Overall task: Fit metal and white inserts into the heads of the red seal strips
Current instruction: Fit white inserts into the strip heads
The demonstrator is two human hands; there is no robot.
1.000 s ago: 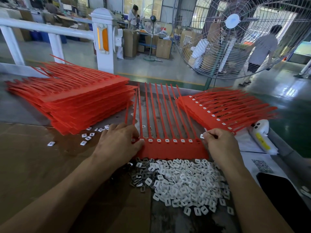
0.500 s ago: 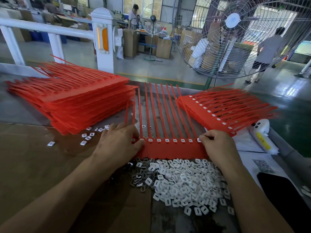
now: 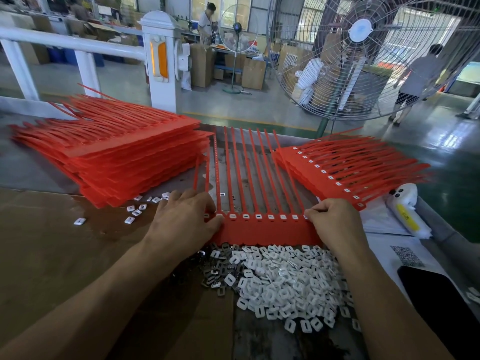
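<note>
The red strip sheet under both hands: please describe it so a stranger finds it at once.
Between the tall red stack and the smaller pile lies one sheet, just behind the white inserts. Unlike its neighbours, it lies single, with both hands at its ends.

A big wire fan (image 3: 361, 58) stands on the shiny green floor (image 3: 441, 141); behind it are bright windows (image 3: 306, 16) and brown boxes (image 3: 253, 74).

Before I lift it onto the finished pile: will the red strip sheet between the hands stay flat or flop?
The red strip sheet probably droops: its tails are long, thin and joined only at the head band. It looks light. Seated white inserts might shake loose.
</note>
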